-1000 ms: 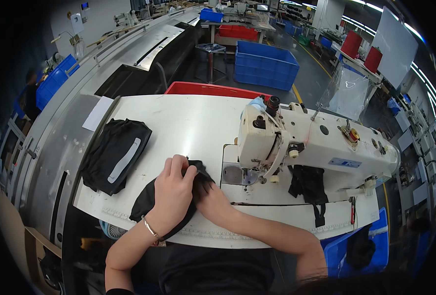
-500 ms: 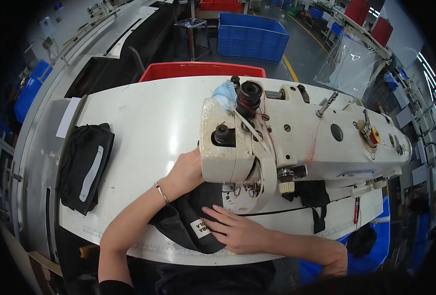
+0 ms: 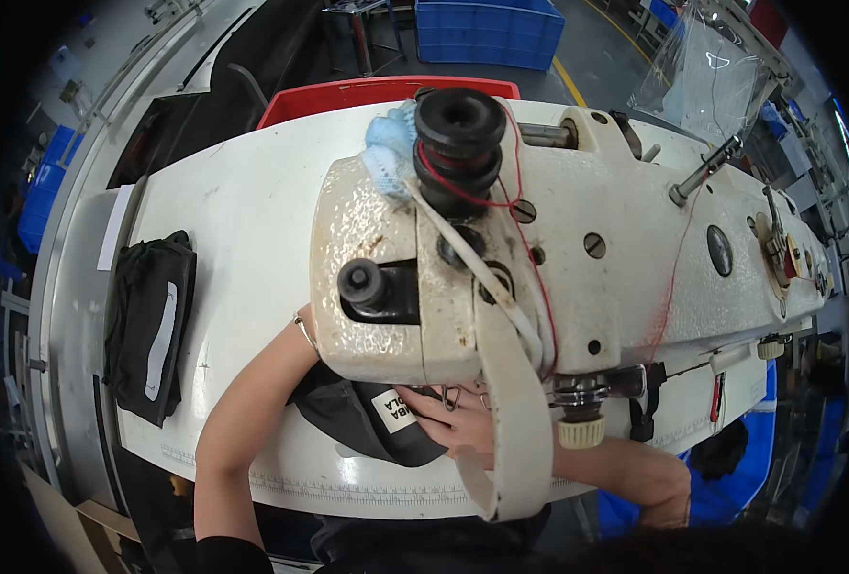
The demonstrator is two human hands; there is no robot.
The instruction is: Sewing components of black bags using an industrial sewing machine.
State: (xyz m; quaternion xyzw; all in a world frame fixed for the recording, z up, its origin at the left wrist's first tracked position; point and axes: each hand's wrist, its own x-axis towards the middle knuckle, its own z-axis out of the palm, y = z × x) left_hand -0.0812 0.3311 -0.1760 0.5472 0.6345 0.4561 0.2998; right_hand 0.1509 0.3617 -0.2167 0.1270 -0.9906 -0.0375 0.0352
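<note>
Smooth white tabletop (image 3: 243,220) bears limp black cloth (image 3: 353,411) under outstretched right hand (image 3: 461,424); left hand hidden, grip unclear.

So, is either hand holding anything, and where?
Can't tell: the sewing machine hides the left hand; the right hand lies on the black cloth beside its white label.

The left forearm (image 3: 241,407) reaches up across the table's (image 3: 238,206) near edge, left of its middle; the wrist (image 3: 300,335) shows partly and the left hand is hidden. The right forearm (image 3: 616,466) comes in over the near edge's right part, elbow (image 3: 675,493) bent, and the right hand (image 3: 461,421) lies palm down, its fingers (image 3: 431,409) extended leftward.
</note>
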